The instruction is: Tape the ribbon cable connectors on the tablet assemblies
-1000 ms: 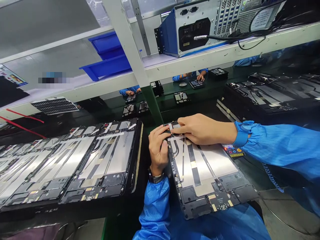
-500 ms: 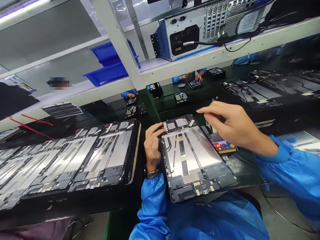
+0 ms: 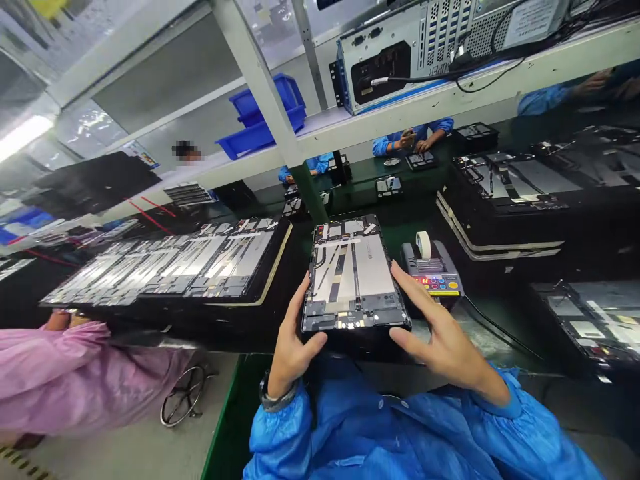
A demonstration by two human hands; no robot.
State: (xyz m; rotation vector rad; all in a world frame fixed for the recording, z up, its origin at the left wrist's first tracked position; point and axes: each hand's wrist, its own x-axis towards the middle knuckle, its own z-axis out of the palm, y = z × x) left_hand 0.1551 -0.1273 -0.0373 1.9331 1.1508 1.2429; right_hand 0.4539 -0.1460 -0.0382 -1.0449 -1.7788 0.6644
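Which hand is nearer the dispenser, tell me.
Right. The right hand is just this side of the dispenser; the left hand is farther off, at the left edge of the device.

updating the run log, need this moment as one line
left grip: at opened tablet, left side | right grip: at tablet, right side | tape dispenser: right of tablet
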